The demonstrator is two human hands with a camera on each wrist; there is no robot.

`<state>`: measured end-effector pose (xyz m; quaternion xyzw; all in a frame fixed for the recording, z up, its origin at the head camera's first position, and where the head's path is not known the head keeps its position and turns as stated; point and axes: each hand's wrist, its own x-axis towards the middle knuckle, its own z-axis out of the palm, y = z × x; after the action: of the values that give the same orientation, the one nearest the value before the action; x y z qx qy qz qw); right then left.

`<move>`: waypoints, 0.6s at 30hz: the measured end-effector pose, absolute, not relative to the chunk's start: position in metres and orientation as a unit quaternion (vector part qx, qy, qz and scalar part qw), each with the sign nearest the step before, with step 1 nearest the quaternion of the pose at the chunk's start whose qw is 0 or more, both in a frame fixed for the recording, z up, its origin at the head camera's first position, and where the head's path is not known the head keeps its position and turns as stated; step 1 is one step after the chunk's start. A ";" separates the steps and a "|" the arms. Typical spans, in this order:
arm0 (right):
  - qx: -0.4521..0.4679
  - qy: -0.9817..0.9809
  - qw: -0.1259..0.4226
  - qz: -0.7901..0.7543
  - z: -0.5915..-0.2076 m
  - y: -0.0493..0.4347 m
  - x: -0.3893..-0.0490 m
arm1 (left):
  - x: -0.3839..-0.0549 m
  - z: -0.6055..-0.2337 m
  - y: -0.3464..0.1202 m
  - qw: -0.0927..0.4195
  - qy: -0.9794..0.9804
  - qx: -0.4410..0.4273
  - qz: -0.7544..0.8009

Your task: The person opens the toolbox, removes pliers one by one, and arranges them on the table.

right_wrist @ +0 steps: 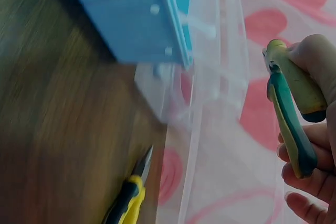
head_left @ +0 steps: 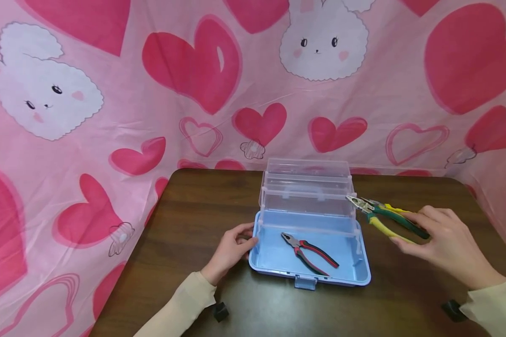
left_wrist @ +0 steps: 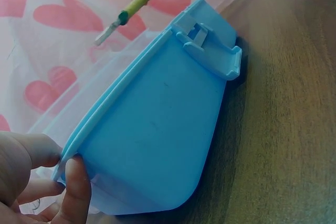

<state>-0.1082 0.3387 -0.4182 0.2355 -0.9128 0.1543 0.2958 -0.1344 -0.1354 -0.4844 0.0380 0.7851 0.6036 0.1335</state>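
On the table sits a blue toolbox with its clear lid raised. My left hand grips its left rim; in the left wrist view the fingers pinch that rim near the corner. A pair of combination pliers with red and black handles lies inside the box. My right hand holds green and yellow combination pliers by the handles, raised to the right of the box, jaws towards it. Their handles stand spread apart in the right wrist view.
Yellow and black pointed pliers lie on the table right of the box, partly hidden behind the held pair in the head view. The raised clear lid and folding trays stand at the box's back. A pink heart-print cloth hangs behind the wooden table.
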 end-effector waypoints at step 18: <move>0.159 -0.946 0.252 0.125 -0.464 0.399 -0.099 | -0.136 -0.485 -0.135 0.140 0.783 0.030 0.605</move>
<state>-0.0989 0.3992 -0.4643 0.1593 -0.9464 0.1253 0.2516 -0.1355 -0.1353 -0.4854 0.0301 0.7833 0.6049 0.1400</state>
